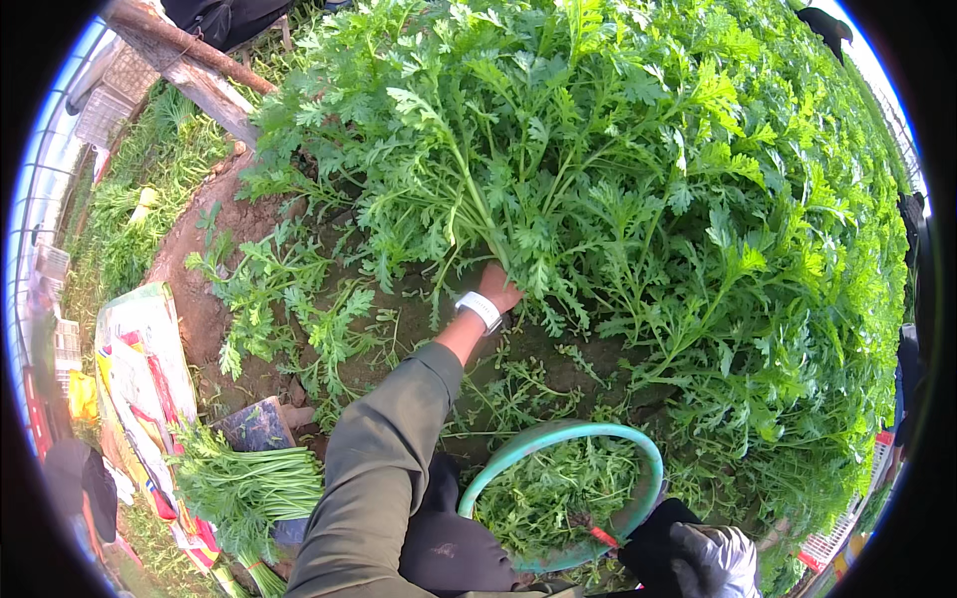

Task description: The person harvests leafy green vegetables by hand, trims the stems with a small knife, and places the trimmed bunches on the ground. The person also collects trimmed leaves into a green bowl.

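My left hand (499, 290), with a white band on the wrist, is low among the leafy greens (538, 149), which look like crown daisy. It closes around the base of a bunch of stems (477, 196); the fingertips are hidden by leaves. My right hand (716, 557), in a grey glove, is by my dark-clad knee at the lower right. Its fingers look curled, but what they hold, if anything, is unclear. Between my legs stands a green-rimmed tub (652, 456) with loose cut leaves (553, 493) inside. A red handle-like piece (604, 537) lies at its near rim.
Tied greens (262, 478) lie at left over a dark board (258, 424), beside a printed plastic sack (146, 359). A wooden post (198, 82) slants at upper left. White crates (845, 516) stand at right. Another person's dark clothing (224, 19) shows at the top.
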A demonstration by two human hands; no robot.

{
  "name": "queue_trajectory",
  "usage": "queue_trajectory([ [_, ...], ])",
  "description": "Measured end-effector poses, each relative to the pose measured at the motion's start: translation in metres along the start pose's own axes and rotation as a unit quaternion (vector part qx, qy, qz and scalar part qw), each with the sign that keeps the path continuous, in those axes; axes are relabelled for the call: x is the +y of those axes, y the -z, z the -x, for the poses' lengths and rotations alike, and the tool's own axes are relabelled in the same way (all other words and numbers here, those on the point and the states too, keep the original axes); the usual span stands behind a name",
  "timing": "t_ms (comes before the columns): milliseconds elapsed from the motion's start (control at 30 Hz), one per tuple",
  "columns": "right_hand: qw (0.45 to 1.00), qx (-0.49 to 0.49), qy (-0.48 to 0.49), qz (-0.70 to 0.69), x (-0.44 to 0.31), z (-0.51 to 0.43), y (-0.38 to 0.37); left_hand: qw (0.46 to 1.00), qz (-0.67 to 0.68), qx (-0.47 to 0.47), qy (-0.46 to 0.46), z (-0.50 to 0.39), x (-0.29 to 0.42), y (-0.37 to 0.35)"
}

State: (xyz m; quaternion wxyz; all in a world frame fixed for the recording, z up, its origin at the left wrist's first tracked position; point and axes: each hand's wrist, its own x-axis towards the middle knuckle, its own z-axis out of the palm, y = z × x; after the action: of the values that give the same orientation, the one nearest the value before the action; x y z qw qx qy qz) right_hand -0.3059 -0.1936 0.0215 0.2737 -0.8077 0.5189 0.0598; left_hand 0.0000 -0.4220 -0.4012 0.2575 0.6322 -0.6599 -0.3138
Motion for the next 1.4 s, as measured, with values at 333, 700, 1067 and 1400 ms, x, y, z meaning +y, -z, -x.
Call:
queue_trajectory([
  [333, 1.000, 0.020, -0.013, 0.020, 0.000, 0.005, -0.007, 0.921, 0.358, -0.017, 0.150, 0.071, 0.004, 0.083],
  [700, 1.000, 0.001, -0.014, 0.013, -0.001, 0.004, -0.005, 0.760, 0.589, 0.250, 0.110, 0.100, -0.044, 0.200],
  [1067, 1.000, -0.010, -0.024, 0.004, -0.002, -0.007, -0.001, 0.827, 0.322, 0.417, 0.196, 0.048, -0.090, 0.168],
  [1400, 0.998, -0.025, -0.032, 0.037, 0.000, -0.014, -0.006, 0.931, 0.112, 0.293, 0.186, 0.001, -0.115, 0.161],
])
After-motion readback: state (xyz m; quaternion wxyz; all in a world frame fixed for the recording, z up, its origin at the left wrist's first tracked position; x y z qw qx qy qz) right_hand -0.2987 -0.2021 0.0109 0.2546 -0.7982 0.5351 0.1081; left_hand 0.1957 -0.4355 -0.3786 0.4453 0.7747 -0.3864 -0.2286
